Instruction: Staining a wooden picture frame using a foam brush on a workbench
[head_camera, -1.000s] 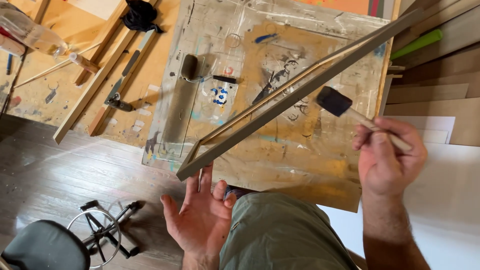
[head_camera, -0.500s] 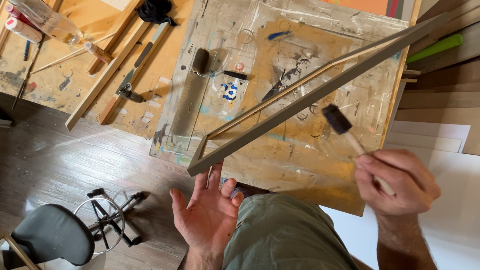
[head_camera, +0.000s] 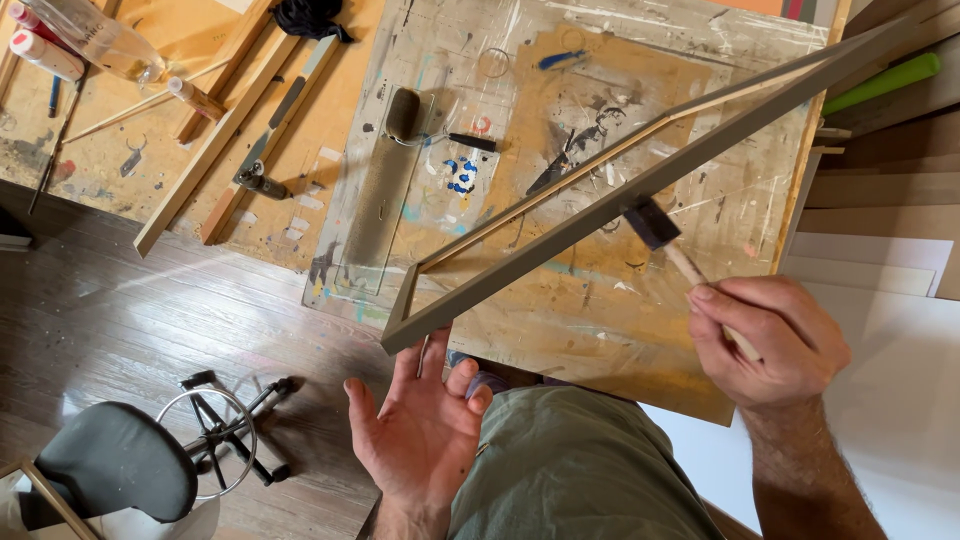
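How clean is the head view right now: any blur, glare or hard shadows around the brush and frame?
Head view: sharp overall, foam brush and grey frame crisp; soft even light; faint sheen on the wood floor; no hard shadows; wide-angle stretch toward edges.

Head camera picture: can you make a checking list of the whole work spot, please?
Surface: paint-smeared board on a workbench.
Job's things: long grey frame held tilted over the board; foam brush touching its side.
Clutter: paint roller, blue paint blob, wood strips, bottles.
Hands: left hand open, fingertips under the frame's corner; right hand gripping the brush handle.
Cables: nothing seen.
Surroundings: wooden floor, black stool, stacked boards.
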